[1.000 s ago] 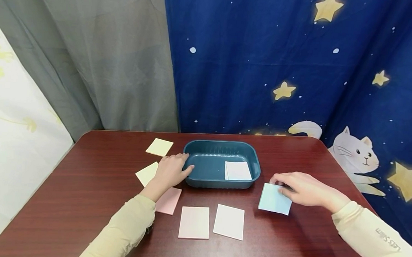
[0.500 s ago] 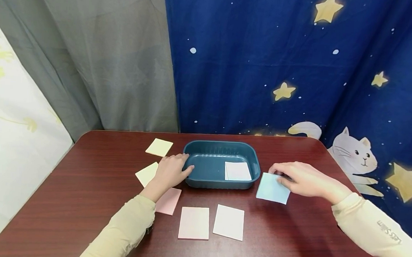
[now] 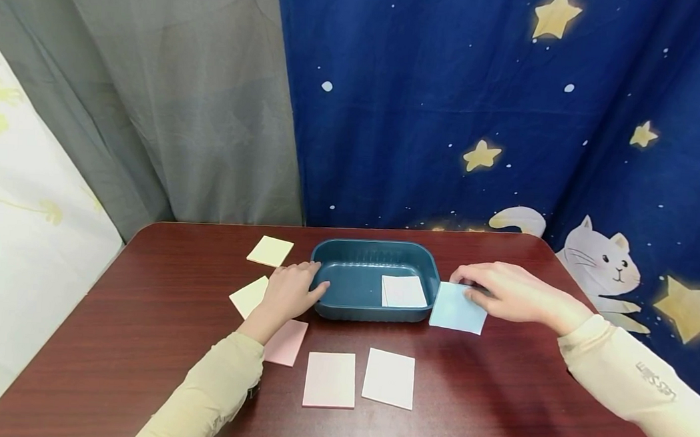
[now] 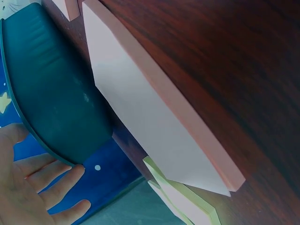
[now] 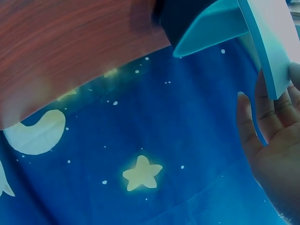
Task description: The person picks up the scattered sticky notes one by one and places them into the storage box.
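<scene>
My right hand (image 3: 510,292) pinches a light-blue sticky note pad (image 3: 459,309) by its far edge, thumb on top, just above the table. The pad hangs tilted beside the near right corner of a dark teal plastic bin (image 3: 344,310). In the right wrist view the pad (image 5: 269,47) stands between thumb and fingers, close to the bin (image 5: 213,30). With fairly straight fingers, my left hand (image 3: 291,292) rests against the bin's left rim; the left wrist view shows the fingers (image 4: 63,187) spread along that rim. Whitish note pads (image 3: 404,291) lie inside the bin at right.
On the dark red wooden table (image 3: 157,314), a pale pink pad (image 3: 330,380) and a white pad (image 3: 389,378) lie in front of the bin. A darker pink pad (image 3: 285,343) is partly under the left forearm. Two yellow pads (image 3: 270,250) lie left of the bin.
My right hand has carried the light-blue pad away from me and left, up to the bin's right side. The left hand and the bin have stayed put.
</scene>
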The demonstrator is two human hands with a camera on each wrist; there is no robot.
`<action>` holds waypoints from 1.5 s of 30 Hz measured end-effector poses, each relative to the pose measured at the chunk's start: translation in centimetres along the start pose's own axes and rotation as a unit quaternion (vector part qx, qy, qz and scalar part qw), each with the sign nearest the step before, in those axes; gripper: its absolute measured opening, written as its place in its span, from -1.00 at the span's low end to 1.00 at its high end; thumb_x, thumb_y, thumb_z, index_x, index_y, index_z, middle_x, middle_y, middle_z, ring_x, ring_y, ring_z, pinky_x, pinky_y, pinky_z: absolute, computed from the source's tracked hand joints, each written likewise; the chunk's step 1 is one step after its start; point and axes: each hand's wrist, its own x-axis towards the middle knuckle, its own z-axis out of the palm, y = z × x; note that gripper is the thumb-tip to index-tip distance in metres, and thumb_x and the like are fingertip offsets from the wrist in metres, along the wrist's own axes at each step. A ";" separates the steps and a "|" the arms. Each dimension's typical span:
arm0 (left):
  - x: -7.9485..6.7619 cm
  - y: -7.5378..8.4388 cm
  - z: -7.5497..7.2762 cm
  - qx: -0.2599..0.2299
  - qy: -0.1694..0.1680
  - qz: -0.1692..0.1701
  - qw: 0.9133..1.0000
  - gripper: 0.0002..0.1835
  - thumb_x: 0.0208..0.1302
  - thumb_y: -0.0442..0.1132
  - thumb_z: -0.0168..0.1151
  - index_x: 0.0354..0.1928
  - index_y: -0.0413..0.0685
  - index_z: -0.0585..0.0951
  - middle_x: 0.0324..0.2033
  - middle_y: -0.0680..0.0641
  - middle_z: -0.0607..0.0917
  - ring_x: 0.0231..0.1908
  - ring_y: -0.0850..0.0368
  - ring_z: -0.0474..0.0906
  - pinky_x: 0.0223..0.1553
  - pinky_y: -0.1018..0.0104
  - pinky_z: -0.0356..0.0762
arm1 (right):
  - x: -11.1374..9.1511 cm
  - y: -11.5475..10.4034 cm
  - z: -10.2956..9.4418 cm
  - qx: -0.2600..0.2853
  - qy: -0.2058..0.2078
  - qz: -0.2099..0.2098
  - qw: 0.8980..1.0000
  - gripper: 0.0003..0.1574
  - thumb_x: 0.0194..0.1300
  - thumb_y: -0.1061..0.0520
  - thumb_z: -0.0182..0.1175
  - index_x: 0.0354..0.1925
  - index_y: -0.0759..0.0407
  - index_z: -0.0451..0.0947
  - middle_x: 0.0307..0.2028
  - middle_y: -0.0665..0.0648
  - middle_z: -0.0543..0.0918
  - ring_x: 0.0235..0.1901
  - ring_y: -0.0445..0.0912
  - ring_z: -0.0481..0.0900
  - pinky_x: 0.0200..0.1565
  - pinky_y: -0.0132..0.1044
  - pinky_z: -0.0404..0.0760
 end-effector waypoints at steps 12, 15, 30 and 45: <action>0.0 0.0 0.0 -0.004 0.005 0.004 1.000 -0.45 0.15 0.05 0.10 0.04 -0.23 0.49 -0.10 -0.19 0.56 -0.17 -0.07 0.52 -0.18 0.00 0.40 | 1.4 -0.2 -0.8 -0.005 0.006 -0.014 1.000 -0.74 0.11 0.28 0.13 -0.22 -0.01 0.49 -0.37 -0.16 0.52 -0.44 -0.29 0.42 -0.41 -0.32 0.42; 0.0 0.0 -0.1 -0.002 0.005 0.004 1.000 -0.46 0.14 0.05 0.10 0.04 -0.23 0.49 -0.10 -0.19 0.56 -0.17 -0.07 0.52 -0.18 0.00 0.40 | 1.6 -0.2 -0.9 -0.004 0.006 -0.012 1.000 -0.74 0.12 0.28 0.12 -0.20 0.01 0.49 -0.35 -0.14 0.52 -0.43 -0.28 0.42 -0.41 -0.33 0.43; 0.0 0.0 0.2 -0.002 0.008 0.005 1.000 -0.46 0.15 0.04 0.09 0.03 -0.23 0.49 -0.11 -0.18 0.57 -0.20 -0.06 0.53 -0.19 0.01 0.40 | 2.9 -0.1 -1.0 -0.017 0.015 -0.008 1.000 -0.76 0.13 0.26 0.12 -0.19 0.04 0.50 -0.32 -0.11 0.53 -0.44 -0.26 0.42 -0.41 -0.33 0.42; 0.0 -0.1 0.2 0.005 0.005 0.004 1.000 -0.46 0.16 0.06 0.06 0.04 -0.21 0.49 -0.11 -0.17 0.57 -0.20 -0.05 0.53 -0.19 0.03 0.41 | 4.5 0.2 -0.9 -0.006 0.011 0.005 1.000 -0.77 0.15 0.23 0.11 -0.18 0.02 0.49 -0.33 -0.09 0.53 -0.43 -0.24 0.43 -0.40 -0.31 0.43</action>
